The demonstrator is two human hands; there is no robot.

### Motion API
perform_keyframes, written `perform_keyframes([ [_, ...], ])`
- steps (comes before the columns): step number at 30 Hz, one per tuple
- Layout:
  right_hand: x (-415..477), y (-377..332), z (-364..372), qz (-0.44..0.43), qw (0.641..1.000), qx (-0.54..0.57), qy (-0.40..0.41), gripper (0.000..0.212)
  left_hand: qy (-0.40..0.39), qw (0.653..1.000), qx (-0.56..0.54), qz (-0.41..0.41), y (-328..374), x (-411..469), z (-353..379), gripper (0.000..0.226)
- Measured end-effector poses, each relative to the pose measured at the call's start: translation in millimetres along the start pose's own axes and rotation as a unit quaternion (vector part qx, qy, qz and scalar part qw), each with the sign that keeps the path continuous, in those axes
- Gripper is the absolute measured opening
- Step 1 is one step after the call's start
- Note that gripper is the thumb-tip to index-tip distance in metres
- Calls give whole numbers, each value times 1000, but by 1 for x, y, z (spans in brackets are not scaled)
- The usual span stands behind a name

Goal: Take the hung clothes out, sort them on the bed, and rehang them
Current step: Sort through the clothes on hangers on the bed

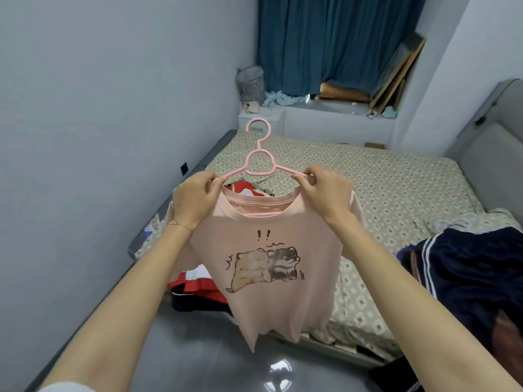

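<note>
A pale pink T-shirt (263, 295) with a cartoon animal print hangs in the air over the foot of the bed (382, 193). A pink plastic hanger (259, 157) sits in its neck, hook pointing up. My left hand (194, 199) grips the hanger's left arm together with the shirt's shoulder. My right hand (325, 190) pinches the hanger's right arm at the other shoulder. Red, white and dark clothes (198, 290) lie on the bed behind the shirt, partly hidden by it.
A heap of dark navy clothes with white stripes (467, 267) lies on the bed's right side. A grey headboard (498, 165) runs along the right. A laundry basket (250, 83), blue curtain (325, 38) and leaning frames (396, 72) stand at the far window ledge. Glossy grey floor (198, 357) lies below.
</note>
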State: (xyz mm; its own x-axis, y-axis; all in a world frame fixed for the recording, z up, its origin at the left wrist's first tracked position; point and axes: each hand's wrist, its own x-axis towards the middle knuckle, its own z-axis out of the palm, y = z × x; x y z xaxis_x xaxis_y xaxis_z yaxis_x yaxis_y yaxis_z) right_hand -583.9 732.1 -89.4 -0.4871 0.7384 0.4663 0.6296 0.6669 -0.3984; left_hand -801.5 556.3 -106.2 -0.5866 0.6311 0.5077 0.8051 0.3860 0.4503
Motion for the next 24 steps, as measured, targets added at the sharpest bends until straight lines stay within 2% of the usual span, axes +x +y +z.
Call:
perform_keyframes([
  [6,5,-67,51,9,1000,13,-19,37,-13,1000,7,-15,-81,15,-24,31],
  [11,14,-95,87,47,998,29,-33,36,-18,1000,-4,-22,-124,38,-15,29],
  [15,34,-104,121,61,996,33,-58,39,14,999,-19,-26,-156,63,8,28],
  [24,120,-90,205,74,991,48,-104,43,-5,998,8,-58,-209,136,80,28],
])
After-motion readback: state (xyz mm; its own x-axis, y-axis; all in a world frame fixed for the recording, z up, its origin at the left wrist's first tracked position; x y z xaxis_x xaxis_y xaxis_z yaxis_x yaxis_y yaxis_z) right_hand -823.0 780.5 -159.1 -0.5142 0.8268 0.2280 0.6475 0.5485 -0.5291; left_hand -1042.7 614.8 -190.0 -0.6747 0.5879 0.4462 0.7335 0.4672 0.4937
